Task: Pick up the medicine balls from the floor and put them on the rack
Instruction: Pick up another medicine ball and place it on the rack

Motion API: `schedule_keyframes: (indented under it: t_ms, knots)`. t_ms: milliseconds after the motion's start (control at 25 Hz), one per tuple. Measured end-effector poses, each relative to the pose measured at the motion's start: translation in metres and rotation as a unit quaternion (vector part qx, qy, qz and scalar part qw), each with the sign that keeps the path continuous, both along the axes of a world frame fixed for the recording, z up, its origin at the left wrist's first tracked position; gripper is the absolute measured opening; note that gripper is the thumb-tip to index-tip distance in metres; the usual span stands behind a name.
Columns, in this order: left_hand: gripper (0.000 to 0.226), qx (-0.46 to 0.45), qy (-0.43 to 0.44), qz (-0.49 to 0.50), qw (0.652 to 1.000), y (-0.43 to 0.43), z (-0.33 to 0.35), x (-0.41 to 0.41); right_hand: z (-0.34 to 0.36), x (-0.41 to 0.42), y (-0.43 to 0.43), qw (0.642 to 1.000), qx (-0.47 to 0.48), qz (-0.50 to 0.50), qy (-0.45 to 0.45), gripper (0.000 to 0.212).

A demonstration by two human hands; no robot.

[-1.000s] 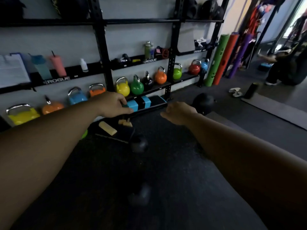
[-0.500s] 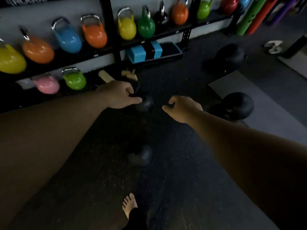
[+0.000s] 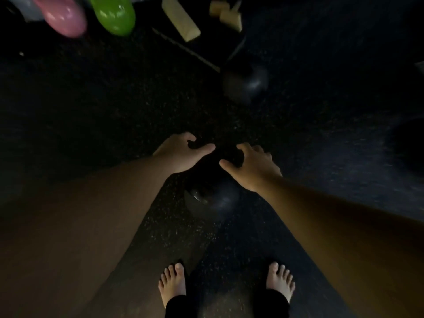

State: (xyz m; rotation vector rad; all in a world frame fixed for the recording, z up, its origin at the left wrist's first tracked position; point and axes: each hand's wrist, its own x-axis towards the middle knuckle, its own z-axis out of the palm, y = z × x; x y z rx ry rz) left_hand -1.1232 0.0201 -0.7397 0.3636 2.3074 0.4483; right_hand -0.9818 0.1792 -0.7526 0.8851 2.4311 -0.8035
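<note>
- At far left by the wall, a pink kettlebell [image 3: 62,16] and a green kettlebell [image 3: 114,14] sit well clear of the work.
- Left hand [image 3: 181,154] hovers spread and empty.
- Between the hands, the near medicine ball [image 3: 212,199] rests on the floor [image 3: 91,99], ahead of the bare feet; cup it low on both sides before lifting.
- Right hand [image 3: 251,167] hovers splayed, holding nothing.
- Farther right and away, a second medicine ball [image 3: 245,82] waits.

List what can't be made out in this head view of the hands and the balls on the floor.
- Near ball: its top is hidden behind both hands; contact can't be told.
- Left hand, right hand: the undersides face away.
- Pink kettlebell, green kettlebell: cut off by the top edge, blurred.
- Dark shape at right: too dim to identify.
</note>
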Motion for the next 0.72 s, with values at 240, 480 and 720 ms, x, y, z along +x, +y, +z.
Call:
schedule_keyframes:
  t_ms: [240,480,720]
  knots:
    - [0.122,-0.018,-0.059,0.103,0.993,-0.037,-0.193,0.023,-0.17,-0.003,-0.028,0.998,-0.026,0.04,-0.042,0.117]
    - [0.144,0.03,-0.213,0.277,0.936,-0.04,-0.244,0.034,-0.224,-0.008,-0.028,0.992,-0.109,-0.025,-0.063,0.137]
    - [0.12,0.057,-0.194,0.308,0.93,-0.04,-0.233,0.032,-0.214,-0.011,-0.049,0.986,-0.13,-0.109,-0.005,0.134]
